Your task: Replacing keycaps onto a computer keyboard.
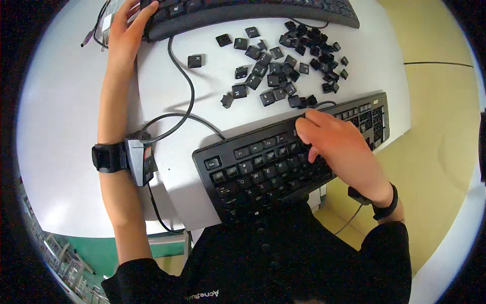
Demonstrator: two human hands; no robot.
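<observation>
A black keyboard (255, 169) lies slanted at the table's front edge, partly over my lap; many keycaps are off, above all on its right side. My right hand (336, 144) is on its upper middle, fingers curled down and closed; whatever they pinch is hidden under the hand. At the far left, my left hand (126, 30) has its fingers apart, with one digit touching the left end of a second black keyboard (243, 12). That keyboard is cut off by the top of the view. Loose black keycaps (253, 81) lie scattered between the two keyboards.
A denser heap of keycaps (316, 48) sits right of centre on the white table (66, 126). A dark cable (190, 91) loops across the left side. Straps with small devices are on both wrists, the left device (139, 159) being larger. Yellowish floor (435, 126) shows at right.
</observation>
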